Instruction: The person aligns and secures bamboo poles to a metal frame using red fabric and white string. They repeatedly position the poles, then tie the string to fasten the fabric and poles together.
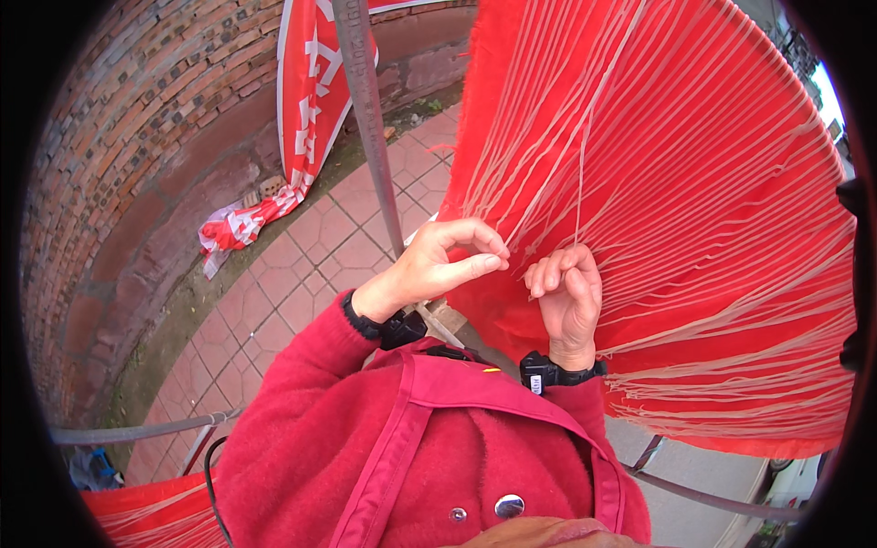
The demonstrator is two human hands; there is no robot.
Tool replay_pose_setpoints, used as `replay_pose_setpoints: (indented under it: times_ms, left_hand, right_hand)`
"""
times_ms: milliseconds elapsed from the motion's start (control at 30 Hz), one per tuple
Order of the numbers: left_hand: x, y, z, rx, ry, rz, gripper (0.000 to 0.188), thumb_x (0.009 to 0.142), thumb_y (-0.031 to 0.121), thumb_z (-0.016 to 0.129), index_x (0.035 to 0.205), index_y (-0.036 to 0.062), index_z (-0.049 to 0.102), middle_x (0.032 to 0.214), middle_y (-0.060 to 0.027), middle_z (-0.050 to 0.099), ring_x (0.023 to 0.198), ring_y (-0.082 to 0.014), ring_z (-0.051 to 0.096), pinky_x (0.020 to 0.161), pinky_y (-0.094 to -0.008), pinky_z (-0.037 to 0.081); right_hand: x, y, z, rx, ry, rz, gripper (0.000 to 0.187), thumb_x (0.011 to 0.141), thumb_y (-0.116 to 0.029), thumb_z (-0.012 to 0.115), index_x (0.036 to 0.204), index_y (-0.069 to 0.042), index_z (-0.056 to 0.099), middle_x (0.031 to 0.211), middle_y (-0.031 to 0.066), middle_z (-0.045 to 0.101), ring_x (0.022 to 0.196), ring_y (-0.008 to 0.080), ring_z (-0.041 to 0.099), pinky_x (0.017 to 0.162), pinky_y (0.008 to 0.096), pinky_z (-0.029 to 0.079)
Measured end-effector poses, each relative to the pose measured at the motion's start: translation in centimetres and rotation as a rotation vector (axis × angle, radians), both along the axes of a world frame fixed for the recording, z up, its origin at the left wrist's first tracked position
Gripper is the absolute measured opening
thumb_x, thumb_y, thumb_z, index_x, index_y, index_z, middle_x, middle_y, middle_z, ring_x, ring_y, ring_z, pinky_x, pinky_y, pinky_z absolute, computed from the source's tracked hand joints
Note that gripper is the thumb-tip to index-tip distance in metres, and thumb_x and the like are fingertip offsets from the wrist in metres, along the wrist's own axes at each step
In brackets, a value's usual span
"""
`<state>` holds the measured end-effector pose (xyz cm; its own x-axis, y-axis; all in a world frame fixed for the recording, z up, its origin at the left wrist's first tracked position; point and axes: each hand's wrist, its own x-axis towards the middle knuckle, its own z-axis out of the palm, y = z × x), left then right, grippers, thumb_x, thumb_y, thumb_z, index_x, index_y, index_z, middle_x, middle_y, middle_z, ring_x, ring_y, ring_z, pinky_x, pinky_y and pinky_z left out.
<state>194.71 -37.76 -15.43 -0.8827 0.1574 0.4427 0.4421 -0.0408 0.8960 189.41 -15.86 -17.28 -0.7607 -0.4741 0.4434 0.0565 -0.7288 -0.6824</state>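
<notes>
Long thin beige strands, like noodles or cord, stretch in rows over a large red cloth in front of me and to my right. My right hand has its fingers curled in, and one strand runs straight up from them. Just left of it, my left hand is closed in a pinch, thumb and forefinger tips together beside the lower strand ends. Whatever lies between those tips is too small to make out. The two hands are apart.
A grey metal pole slants down left of the cloth. Beyond it a red and white banner hangs by a brick wall, its end bunched on the ground. Metal bars cross low on both sides. More strands on red cloth show at lower left.
</notes>
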Motion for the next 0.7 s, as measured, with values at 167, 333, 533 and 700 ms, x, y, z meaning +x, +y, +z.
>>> replay_pose_setpoints:
  times_ms: [167,333,533,700]
  left_hand:
    - [-0.8,0.1,-0.5,0.059,-0.100,0.027,0.013,0.095,0.007,0.067,0.105,-0.0027,0.067,0.103,-0.0082,0.069,0.096,-0.0163,0.069,0.086,-0.0297,0.055]
    - [-2.4,0.4,-1.4,0.091,-0.146,0.067,0.015,0.096,0.008,0.066,0.107,-0.0026,0.067,0.103,-0.0076,0.070,0.097,-0.0149,0.069,0.086,-0.0282,0.054]
    - [-3.8,0.6,-2.5,0.010,-0.142,0.208,0.020,0.094,0.015,0.070,0.105,-0.0008,0.071,0.094,-0.0071,0.073,0.089,-0.0105,0.068,0.081,-0.0260,0.054]
    - [-4.4,0.5,-3.7,-0.090,-0.172,0.394,0.019,0.092,0.018,0.072,0.100,-0.0001,0.072,0.084,-0.0057,0.074,0.081,-0.0089,0.068,0.073,-0.0262,0.054]
  right_hand:
    - [0.2,-0.3,0.1,0.004,-0.012,-0.006,0.012,0.098,-0.017,0.059,0.099,-0.007,0.053,0.080,0.0071,0.059,0.071,0.0205,0.057,0.071,0.0358,0.047]
    - [0.3,-0.4,0.4,-0.006,-0.008,0.006,0.011,0.098,-0.017,0.059,0.099,-0.007,0.053,0.080,0.0069,0.059,0.070,0.0201,0.058,0.071,0.0355,0.047]
    - [0.4,-0.4,0.6,-0.009,-0.003,0.007,0.011,0.098,-0.017,0.059,0.099,-0.008,0.054,0.079,0.0066,0.059,0.070,0.0198,0.058,0.071,0.0348,0.046]
    - [0.3,-0.4,0.4,-0.030,0.028,0.029,0.012,0.097,-0.017,0.060,0.100,-0.007,0.054,0.079,0.0067,0.059,0.070,0.0197,0.058,0.070,0.0347,0.047]
